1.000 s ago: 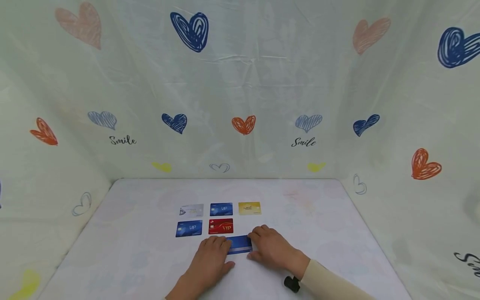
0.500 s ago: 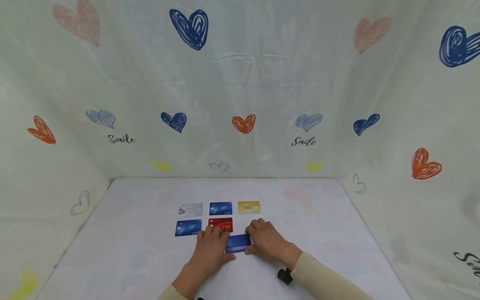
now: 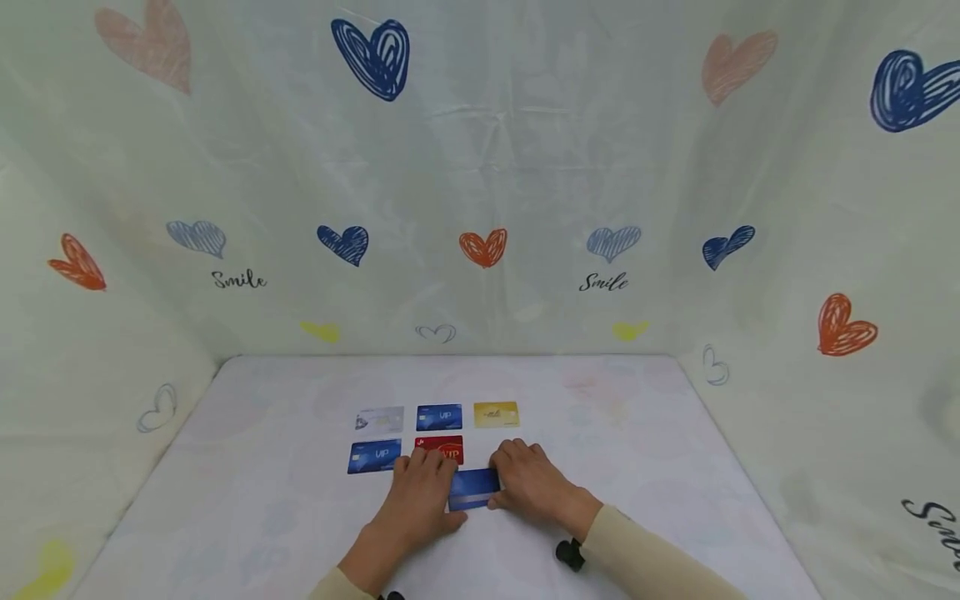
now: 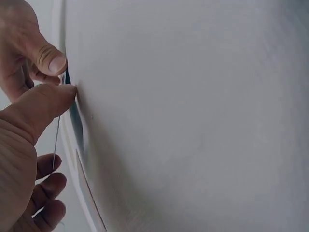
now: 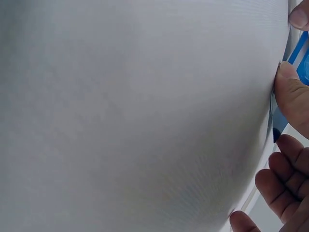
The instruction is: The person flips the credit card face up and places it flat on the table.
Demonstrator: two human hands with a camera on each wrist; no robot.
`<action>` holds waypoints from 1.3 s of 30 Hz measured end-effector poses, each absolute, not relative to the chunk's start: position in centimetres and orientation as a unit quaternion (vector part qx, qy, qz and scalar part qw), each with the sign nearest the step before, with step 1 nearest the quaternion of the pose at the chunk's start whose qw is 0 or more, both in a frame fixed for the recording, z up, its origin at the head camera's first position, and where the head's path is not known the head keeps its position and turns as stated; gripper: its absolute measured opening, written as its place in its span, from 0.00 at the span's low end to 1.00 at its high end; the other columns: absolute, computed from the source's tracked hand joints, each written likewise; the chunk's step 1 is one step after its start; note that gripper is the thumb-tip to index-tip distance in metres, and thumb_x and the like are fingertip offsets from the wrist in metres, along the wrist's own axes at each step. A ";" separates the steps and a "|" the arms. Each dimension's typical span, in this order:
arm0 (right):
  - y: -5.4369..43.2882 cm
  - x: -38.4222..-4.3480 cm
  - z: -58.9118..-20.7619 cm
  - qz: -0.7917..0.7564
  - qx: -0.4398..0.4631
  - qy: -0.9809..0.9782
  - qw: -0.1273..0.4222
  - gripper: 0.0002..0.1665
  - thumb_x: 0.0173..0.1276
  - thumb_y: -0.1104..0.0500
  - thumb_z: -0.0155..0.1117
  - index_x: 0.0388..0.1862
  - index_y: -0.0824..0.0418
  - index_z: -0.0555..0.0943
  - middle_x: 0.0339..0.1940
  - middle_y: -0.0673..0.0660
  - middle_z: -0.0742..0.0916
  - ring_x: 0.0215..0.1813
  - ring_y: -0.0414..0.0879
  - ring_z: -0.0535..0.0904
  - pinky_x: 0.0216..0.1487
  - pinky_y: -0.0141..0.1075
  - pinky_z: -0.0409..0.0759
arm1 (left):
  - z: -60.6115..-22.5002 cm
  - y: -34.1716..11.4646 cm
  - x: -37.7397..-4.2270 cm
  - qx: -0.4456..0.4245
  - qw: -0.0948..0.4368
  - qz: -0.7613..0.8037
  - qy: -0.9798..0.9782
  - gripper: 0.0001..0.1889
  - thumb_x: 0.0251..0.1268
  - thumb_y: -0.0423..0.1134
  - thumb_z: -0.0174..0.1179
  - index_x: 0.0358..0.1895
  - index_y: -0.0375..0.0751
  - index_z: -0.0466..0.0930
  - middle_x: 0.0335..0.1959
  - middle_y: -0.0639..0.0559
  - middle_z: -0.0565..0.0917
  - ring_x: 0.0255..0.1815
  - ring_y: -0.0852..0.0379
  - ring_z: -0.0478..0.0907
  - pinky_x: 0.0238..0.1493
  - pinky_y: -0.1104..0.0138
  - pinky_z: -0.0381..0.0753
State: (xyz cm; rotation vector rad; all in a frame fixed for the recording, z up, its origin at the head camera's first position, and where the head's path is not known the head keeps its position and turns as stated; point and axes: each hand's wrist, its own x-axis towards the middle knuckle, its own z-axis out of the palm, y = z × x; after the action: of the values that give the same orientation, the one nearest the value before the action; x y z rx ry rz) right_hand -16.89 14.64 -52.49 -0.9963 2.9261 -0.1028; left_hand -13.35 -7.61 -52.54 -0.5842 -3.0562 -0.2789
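Note:
In the head view a blue bank card (image 3: pixel 473 489) with a pale stripe lies between both hands near the table's middle. My left hand (image 3: pixel 422 496) grips its left end, thumb on the near side and fingers on the far side. At the right end my right hand (image 3: pixel 531 481) pinches the card between thumb and forefinger. The left fingertips partly cover a red VIP card (image 3: pixel 429 443) just beyond. Both wrist views look along the tabletop: the left thumb (image 4: pixel 53 104) and right thumb (image 5: pixel 289 92) show beside the card's edge, mostly hidden.
Left of the red card lies a blue VIP card (image 3: pixel 374 456). Behind them a silver card (image 3: pixel 379 420), another blue VIP card (image 3: pixel 439 417) and a gold card (image 3: pixel 496 414) form a row. A heart-printed curtain (image 3: pixel 487 167) surrounds the white table (image 3: pixel 645 467).
Both hands have shifted slightly away from the body along the card's ends. The left fingers now overlap the red card, which was uncovered before. The held card has hardly moved.

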 end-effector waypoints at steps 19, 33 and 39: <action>15.0 -16.9 -52.6 -0.027 -0.327 0.944 -0.023 0.35 0.65 0.37 0.74 0.61 0.57 0.80 0.54 0.51 0.83 0.54 0.45 0.76 0.55 0.44 0.83 | -51.3 -7.6 -13.8 -0.202 0.064 -0.117 -0.970 0.34 0.52 0.55 0.81 0.60 0.45 0.82 0.53 0.50 0.82 0.59 0.47 0.71 0.60 0.47 0.71; 14.7 -16.3 -53.1 -0.085 -0.364 0.926 -0.047 0.33 0.66 0.38 0.73 0.60 0.57 0.79 0.53 0.50 0.82 0.53 0.42 0.76 0.57 0.37 0.82 | -49.4 -7.4 -12.9 -0.243 0.046 -0.190 -0.950 0.33 0.55 0.52 0.78 0.61 0.44 0.76 0.58 0.49 0.79 0.63 0.47 0.69 0.65 0.45 0.69; 14.8 -16.5 -53.4 -0.108 -0.371 0.920 -0.058 0.33 0.66 0.39 0.74 0.61 0.57 0.79 0.54 0.49 0.82 0.55 0.42 0.77 0.61 0.36 0.81 | -49.5 -7.4 -13.1 -0.239 0.041 -0.200 -0.949 0.33 0.56 0.52 0.78 0.61 0.45 0.75 0.58 0.49 0.78 0.61 0.48 0.68 0.64 0.47 0.69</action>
State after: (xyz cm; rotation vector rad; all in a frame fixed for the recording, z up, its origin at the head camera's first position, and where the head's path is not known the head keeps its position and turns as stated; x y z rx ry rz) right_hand -16.47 14.80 -53.36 -1.2113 3.0030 -0.3523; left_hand -13.10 -7.42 -49.48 -0.7317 -2.9074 -0.6121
